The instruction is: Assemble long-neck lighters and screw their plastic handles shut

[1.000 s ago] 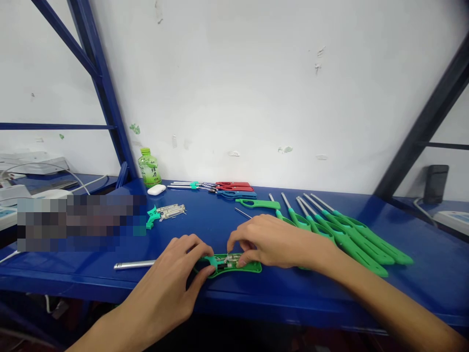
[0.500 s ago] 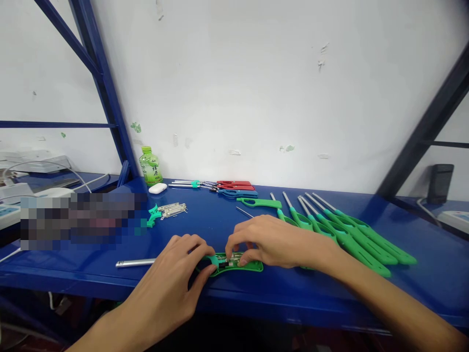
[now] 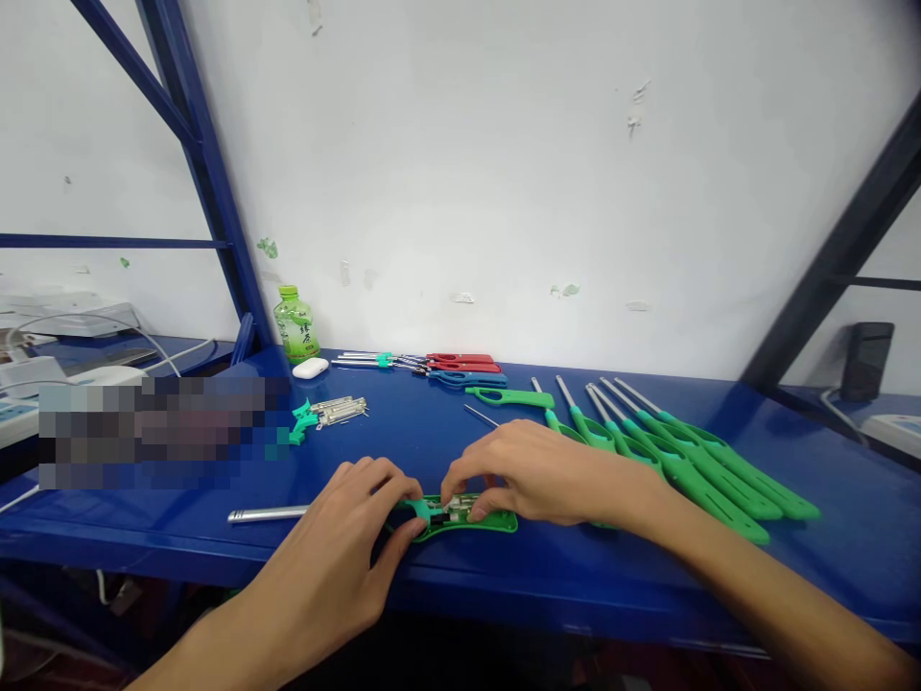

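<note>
An opened long-nosed gas lighter lies near the table's front edge, its green half casing (image 3: 496,521) showing metal and black parts inside. Its silver tube (image 3: 268,515) points left. My left hand (image 3: 352,523) pinches the lighter around its teal trigger (image 3: 427,512) with thumb and forefinger. From the right, my right hand (image 3: 522,472) reaches into the casing, thumb and forefinger closed on small inner parts (image 3: 458,504). The fingertips hide just what they grip. Just behind my right hand is a thin metal rod (image 3: 480,415), with a loose green half casing (image 3: 510,396) beyond it.
Several assembled green lighters (image 3: 691,465) lie at the right. Toward the back are red casings (image 3: 464,363), a blue casing (image 3: 467,380) and silver tubes. Teal triggers (image 3: 303,422), metal parts (image 3: 342,412), a white case (image 3: 311,369) and a green bottle (image 3: 295,324) stand left.
My right forefinger has shifted slightly within the casing, so a little more of the inner parts shows. My left hand and the lighter stay in place.
</note>
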